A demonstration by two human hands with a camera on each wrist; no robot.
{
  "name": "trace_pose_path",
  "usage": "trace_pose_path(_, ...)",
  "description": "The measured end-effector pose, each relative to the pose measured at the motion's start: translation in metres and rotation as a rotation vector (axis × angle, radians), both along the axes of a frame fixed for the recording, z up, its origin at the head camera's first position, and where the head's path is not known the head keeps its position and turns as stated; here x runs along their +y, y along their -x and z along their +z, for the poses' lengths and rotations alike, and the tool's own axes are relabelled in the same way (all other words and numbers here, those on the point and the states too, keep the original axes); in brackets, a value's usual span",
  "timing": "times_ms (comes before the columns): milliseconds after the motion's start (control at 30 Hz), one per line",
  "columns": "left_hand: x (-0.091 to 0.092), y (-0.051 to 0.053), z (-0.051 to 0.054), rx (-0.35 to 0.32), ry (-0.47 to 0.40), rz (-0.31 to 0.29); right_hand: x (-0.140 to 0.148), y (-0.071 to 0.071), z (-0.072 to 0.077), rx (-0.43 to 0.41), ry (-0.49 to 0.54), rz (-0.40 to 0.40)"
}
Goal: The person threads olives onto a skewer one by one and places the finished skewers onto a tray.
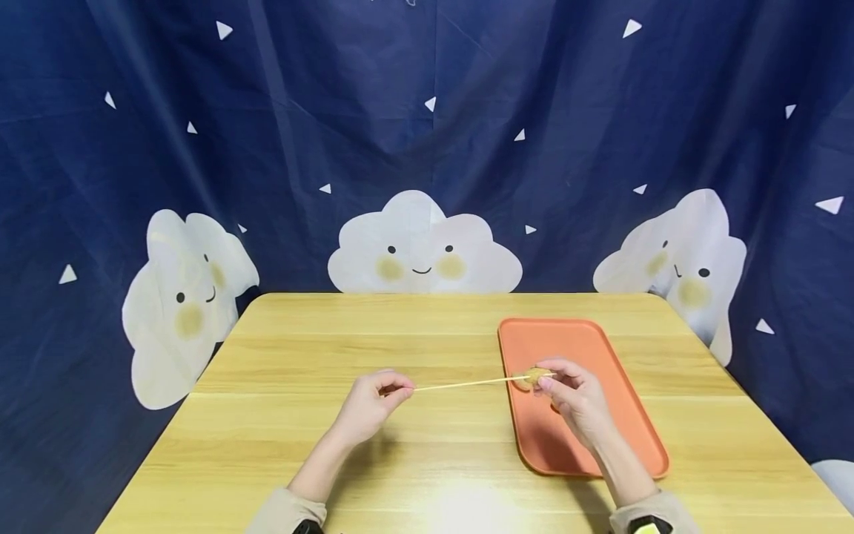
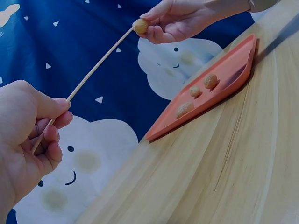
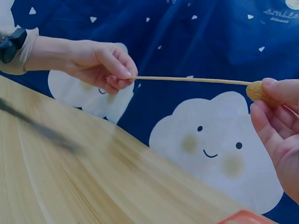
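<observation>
My left hand [image 1: 371, 405] pinches one end of a thin wooden stick [image 1: 467, 383] between thumb and fingers. At the other end, my right hand [image 1: 577, 399] grips a round yellow-brown ball [image 1: 536, 375] above the orange tray. The stick's far end enters the ball [image 2: 140, 26] in the left wrist view, and in the head view a short tip shows past it. Level between the two hands, the stick [image 3: 196, 80] spans the right wrist view.
The orange tray [image 1: 623, 415] lies on the right part of the wooden table [image 1: 300, 356]. Several brown balls rest in it, among them a larger one [image 2: 210, 81] and a smaller one [image 2: 195, 91]. Behind the table hangs a dark blue curtain [image 1: 373, 89] with clouds.
</observation>
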State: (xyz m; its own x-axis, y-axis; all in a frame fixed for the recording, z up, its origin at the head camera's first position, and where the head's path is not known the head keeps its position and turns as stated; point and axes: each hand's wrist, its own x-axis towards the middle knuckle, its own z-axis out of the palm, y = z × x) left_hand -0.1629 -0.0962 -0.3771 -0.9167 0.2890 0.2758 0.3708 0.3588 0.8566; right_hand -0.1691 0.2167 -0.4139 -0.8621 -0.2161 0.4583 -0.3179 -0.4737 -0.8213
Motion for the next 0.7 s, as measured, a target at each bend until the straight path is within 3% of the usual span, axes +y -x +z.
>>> trace_pose_path(133,0.0010,-0.0046,0.0065,-0.008,-0.029,0.007,-0.0012,0.0006,0.0014,0.037,0.026,0.016)
trace_pose_path(367,0.0011,-0.0046,0.0048,0.010,-0.041,0.002,-0.0048,0.0031,0.0026,0.066,0.052,0.053)
trace_pose_path(700,0.0069,-0.0053,0.0066,0.039,-0.027,0.012,-0.0097,0.0064,0.0036,0.038,0.009,0.053)
